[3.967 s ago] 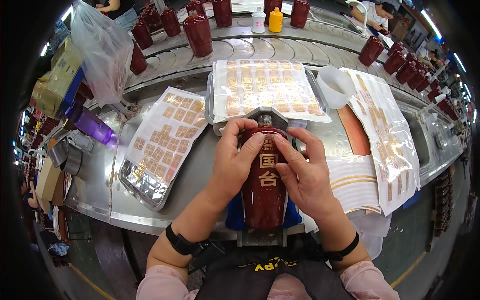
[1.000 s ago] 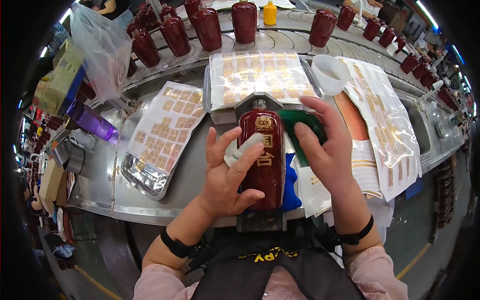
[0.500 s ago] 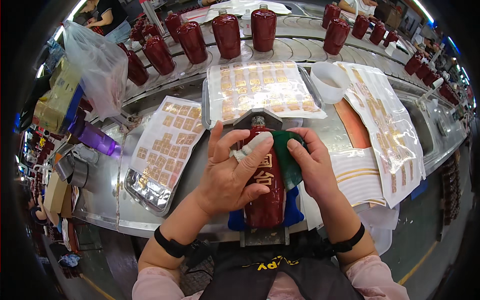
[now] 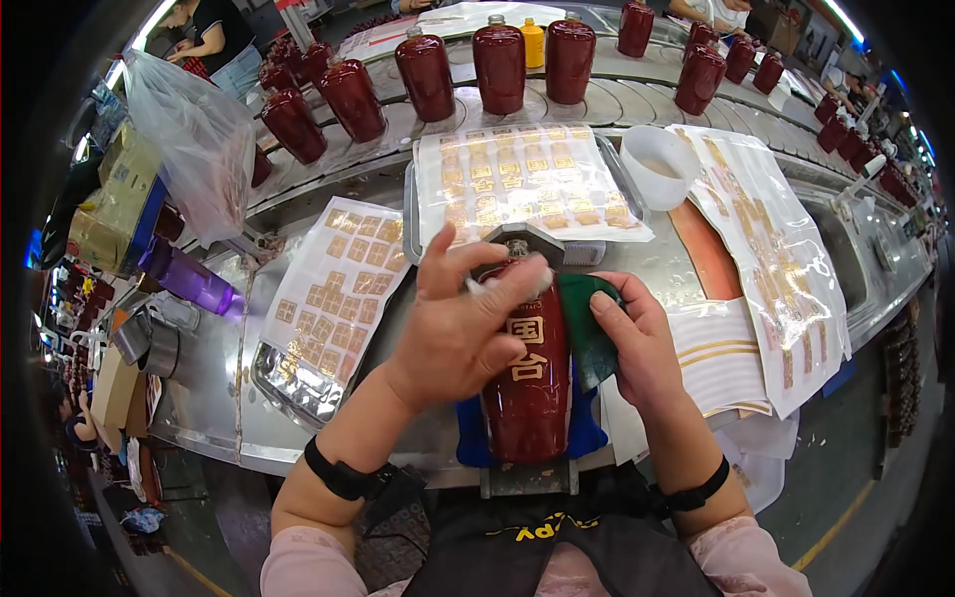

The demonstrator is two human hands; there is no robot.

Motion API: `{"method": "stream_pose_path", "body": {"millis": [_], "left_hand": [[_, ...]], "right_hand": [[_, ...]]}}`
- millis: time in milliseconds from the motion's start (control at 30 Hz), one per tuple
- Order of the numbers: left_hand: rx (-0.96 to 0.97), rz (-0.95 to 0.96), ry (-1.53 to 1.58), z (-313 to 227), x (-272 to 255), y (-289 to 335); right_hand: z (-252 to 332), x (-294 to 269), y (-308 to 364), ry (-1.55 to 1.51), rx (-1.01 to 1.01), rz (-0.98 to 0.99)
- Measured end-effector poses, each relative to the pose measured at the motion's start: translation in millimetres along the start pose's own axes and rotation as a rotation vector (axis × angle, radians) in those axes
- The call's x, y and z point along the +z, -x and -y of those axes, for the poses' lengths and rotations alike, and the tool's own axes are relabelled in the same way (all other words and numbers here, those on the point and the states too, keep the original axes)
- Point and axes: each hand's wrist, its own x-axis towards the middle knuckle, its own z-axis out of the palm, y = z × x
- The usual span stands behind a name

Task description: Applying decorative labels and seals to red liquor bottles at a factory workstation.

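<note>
A dark red bottle (image 4: pixel 527 418) with gold characters lies neck away from me in a metal holder (image 4: pixel 572 249), a blue cloth (image 4: pixel 587 438) beneath it. Over its upper left side is my left hand (image 4: pixel 453 328), fingers spread; white wrapping shows around a finger, and the fingertips are blurred. It partly hides the bottle's shoulder. At the bottle's right side, my right hand (image 4: pixel 637 343) pinches a dark green, flexible sheet (image 4: pixel 587 343) between thumb and fingers. Whether the sheet is cloth or plastic I cannot tell.
Gold sticker sheets lie on a middle tray (image 4: pixel 409 214), a left tray (image 4: pixel 288 393) and at right (image 4: pixel 766 259). A white cup (image 4: pixel 659 164) stands behind. Red bottles (image 4: pixel 499 70) and a yellow bottle (image 4: pixel 534 45) line the conveyor (image 4: pixel 607 114). A purple bottle (image 4: pixel 194 279) leans left.
The green sheet and my right hand have shifted slightly right, off the bottle's face. My left fingertips have moved and blurred. Bottles on the conveyor have shifted, and a yellow bottle has appeared.
</note>
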Motion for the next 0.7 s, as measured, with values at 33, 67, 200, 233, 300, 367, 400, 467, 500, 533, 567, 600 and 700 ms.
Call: {"method": "stream_pose_path", "body": {"millis": [33, 67, 200, 233, 300, 367, 400, 467, 500, 533, 567, 600, 700], "left_hand": [[0.001, -0.002, 0.001, -0.8, 0.6, 0.2], [0.043, 0.006, -0.046, -1.9, 0.3, 0.3], [0.034, 0.065, -0.105, -15.3, -4.2, 12.0], [0.023, 0.052, -0.082, -19.4, -3.2, 17.9], [0.007, 0.025, -0.087, -28.9, 0.4, 34.1], [-0.187, -0.126, 0.071, -35.0, 10.0, 48.0], [-0.208, -0.164, 0.076, -34.5, 12.6, 55.5], [-0.257, -0.207, 0.109, -37.2, 16.5, 62.7], [-0.298, -0.248, 0.142, -38.4, 17.4, 65.0], [-0.305, -0.250, 0.151, -40.6, 16.9, 67.4], [-0.314, -0.251, 0.144, -40.5, 16.2, 70.8], [-0.344, -0.275, 0.150, -42.6, 15.5, 72.7], [-0.312, -0.273, 0.120, -41.4, 14.6, 65.5]], "right_hand": [[0.6, -1.8, 0.5, 0.016, -0.020, -0.004], [1.5, -2.7, 0.9, 0.030, -0.041, -0.006], [9.6, -3.9, 0.4, 0.055, -0.098, -0.006], [17.4, -2.6, -2.0, 0.197, -0.108, 0.024], [30.2, 3.5, -9.4, 0.338, -0.120, 0.055], [39.7, 11.1, -21.9, 0.726, -0.235, 0.215], [41.2, 17.1, -28.6, 0.758, -0.306, 0.167], [49.2, 27.3, -29.6, 1.059, -0.834, 0.152], [53.2, 26.4, -29.4, 1.318, -1.192, 0.234], [54.4, 30.2, -15.0, 1.321, -1.179, 0.401], [53.6, 36.1, 4.3, 1.309, -1.164, 0.573], [60.5, 38.5, 19.4, 1.239, -0.989, 0.763], [55.2, 31.3, 21.3, 0.759, -0.490, 0.567]]}}
